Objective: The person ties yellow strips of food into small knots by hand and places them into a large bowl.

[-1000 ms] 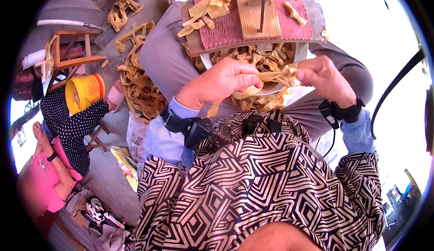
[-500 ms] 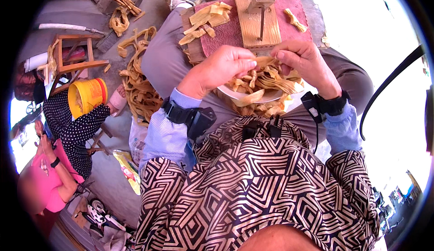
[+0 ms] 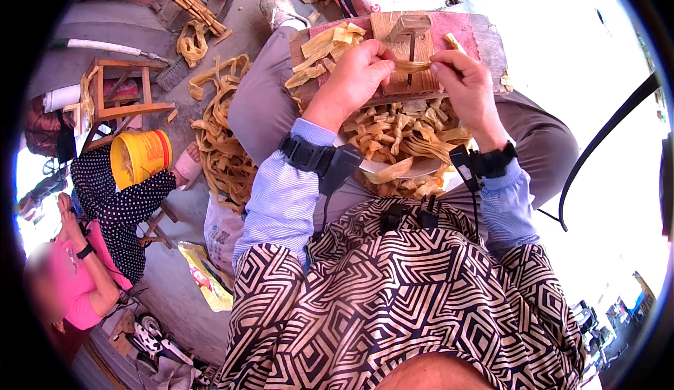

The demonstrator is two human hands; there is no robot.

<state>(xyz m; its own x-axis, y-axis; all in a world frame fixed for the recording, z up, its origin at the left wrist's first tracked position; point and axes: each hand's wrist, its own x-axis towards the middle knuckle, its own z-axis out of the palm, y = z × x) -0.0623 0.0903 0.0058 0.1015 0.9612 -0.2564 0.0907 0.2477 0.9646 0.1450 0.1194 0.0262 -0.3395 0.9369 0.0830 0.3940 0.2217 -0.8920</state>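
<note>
A dry, tan, papery strip point(image 3: 413, 67) is stretched between both hands, over the middle of a board-like desk point(image 3: 495, 60) of worn brown wood. The left hand point(image 3: 357, 77) pinches its left end between thumb and fingers; the right hand point(image 3: 465, 84) pinches the other end the same way. The strip looks thin, fibrous and slightly twisted. It crosses a thin, dark upright rod point(image 3: 411, 47), topped by a squared wooden piece point(image 3: 413, 26); whether strip and rod touch, I cannot tell. The rod stands on a pale, straight-grained wooden block point(image 3: 383, 28), laid over a rough pinkish-red cloth point(image 3: 463, 26).

Flat, creased yellowish strips point(image 3: 330, 44) lie at the desk's left; at its right, a small tan piece point(image 3: 452, 41) is partly hidden by the right hand. On the near side, a round white bowl point(image 3: 414, 169) brims with curled, crinkled tan pieces point(image 3: 393, 130), the desk's near edge and the forearms standing over it.

On the grey floor to the left sprawls a tangled heap of long tan ribbons point(image 3: 219, 144). Farther left are a smooth yellow plastic bucket point(image 3: 151, 157), a brown wooden stool frame point(image 3: 133, 111) and a seated person in a pink top point(image 3: 88, 306). A bundle of slender tan canes point(image 3: 181, 2) lies at the far left.
</note>
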